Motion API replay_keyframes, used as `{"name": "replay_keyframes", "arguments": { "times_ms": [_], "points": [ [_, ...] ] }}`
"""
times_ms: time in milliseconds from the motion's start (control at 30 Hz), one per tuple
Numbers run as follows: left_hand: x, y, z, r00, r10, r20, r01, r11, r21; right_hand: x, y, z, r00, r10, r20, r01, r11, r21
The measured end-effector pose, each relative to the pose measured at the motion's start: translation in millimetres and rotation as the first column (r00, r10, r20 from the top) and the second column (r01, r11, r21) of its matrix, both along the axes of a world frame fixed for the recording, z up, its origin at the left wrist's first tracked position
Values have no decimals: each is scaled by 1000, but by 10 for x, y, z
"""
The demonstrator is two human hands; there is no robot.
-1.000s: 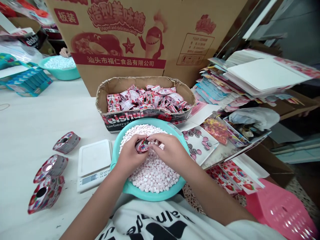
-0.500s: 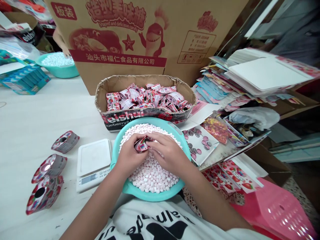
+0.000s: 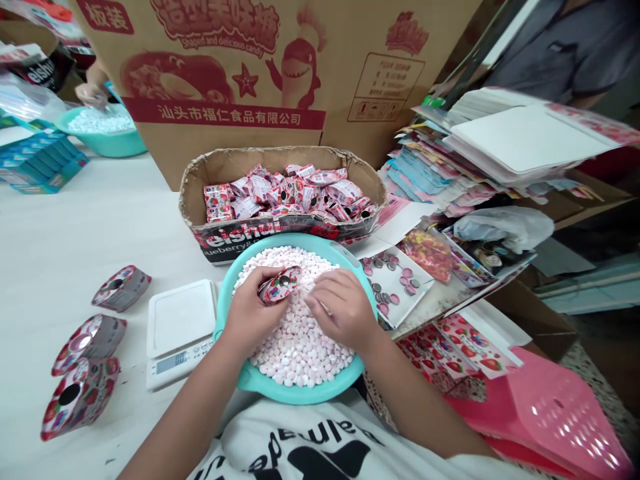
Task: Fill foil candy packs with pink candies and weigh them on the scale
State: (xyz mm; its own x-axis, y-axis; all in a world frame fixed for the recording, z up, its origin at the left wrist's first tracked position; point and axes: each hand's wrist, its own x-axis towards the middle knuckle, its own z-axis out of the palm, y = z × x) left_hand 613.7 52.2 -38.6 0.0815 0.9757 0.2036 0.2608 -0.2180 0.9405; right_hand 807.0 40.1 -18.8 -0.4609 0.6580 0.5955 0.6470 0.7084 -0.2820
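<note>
My left hand (image 3: 255, 310) is closed around a small red-and-white candy box (image 3: 280, 285) with a round hole in its upper face. It holds the box above a turquoise basin (image 3: 295, 395) filled with pale pink candies (image 3: 300, 353). My right hand (image 3: 345, 308) hovers over the candies just right of the box, its fingers curled together; what they hold, if anything, is hidden. Left of the basin is a white digital scale (image 3: 181, 320) with a bare pan. Several similar boxes (image 3: 80, 399) lie on the table at the left, with round openings facing up.
Behind the basin stands a cut-down carton (image 3: 235, 243) full of similar boxes, before a large cardboard box (image 3: 200, 133). Pink and grey caps (image 3: 390, 277) lie on white card at the right, near stacked printed cardboard (image 3: 510, 140). Another person's hand (image 3: 93, 93) is over a second basin (image 3: 107, 141).
My right hand has moved right, away from the box, uncovering its hole. My left hand still holds the box. The camera view has shifted slightly, and a person has come into view at upper right.
</note>
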Motion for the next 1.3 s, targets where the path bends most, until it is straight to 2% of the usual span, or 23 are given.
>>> {"name": "replay_keyframes", "arguments": {
  "times_ms": [100,233,333,433,500,600,700,767,833,900,933,967,1033,1100,1167,1233,1300],
  "points": [
    [17,25,-7,997,73,34,-72,997,-20,65,-47,-59,998,5,-65,-2,999,39],
    [-143,13,82,954,215,210,-200,976,-88,85,-49,-115,992,13,-128,-18,999,-42],
    [-522,-81,214,903,352,246,-339,936,-95,54,10,-156,992,-16,-127,0,992,-127],
    [-1024,-239,251,860,506,61,-502,862,-68,19,73,-217,994,-65,-83,45,975,-219],
    [-1326,-338,148,811,577,-100,-584,809,-65,0,112,-259,995,-98,-33,84,953,-291],
    [-1619,-424,-153,774,586,-242,-626,766,-148,-19,166,-299,988,-141,60,153,895,-420],
    [-1702,-460,-401,823,531,-204,-566,798,-207,-25,203,-300,974,-173,144,223,814,-536],
    [-1702,-509,-412,821,549,-155,-565,819,-96,-27,213,-286,965,-151,216,251,772,-584],
    [-1732,-610,-285,745,651,-143,-641,759,114,-30,216,-268,953,-100,285,262,744,-615],
    [-1842,-759,-83,630,738,-243,-672,674,307,-30,216,-253,940,-51,336,267,721,-639],
    [-1931,-848,11,565,749,-346,-650,663,371,-29,216,-247,934,-33,355,271,712,-648],
    [-2038,-943,78,501,727,-469,-617,680,395,-27,215,-243,929,-16,370,273,704,-656],
    [-2276,-1147,90,381,665,-642,-618,700,358,-20,215,-243,921,15,390,271,695,-666],
    [-2488,-1361,-77,310,625,-717,-705,657,268,-10,217,-256,914,36,405,267,698,-665],
    [-2621,-1556,-353,277,557,-783,-788,598,147,-1,224,-281,906,47,421,268,707,-655],
    [-2660,-1698,-619,240,458,-856,-833,550,61,5,236,-310,897,51,439,274,714,-645],
    [-2631,-1772,-785,191,392,-900,-857,513,42,3,251,-333,890,56,453,282,714,-641]
  ]
}}
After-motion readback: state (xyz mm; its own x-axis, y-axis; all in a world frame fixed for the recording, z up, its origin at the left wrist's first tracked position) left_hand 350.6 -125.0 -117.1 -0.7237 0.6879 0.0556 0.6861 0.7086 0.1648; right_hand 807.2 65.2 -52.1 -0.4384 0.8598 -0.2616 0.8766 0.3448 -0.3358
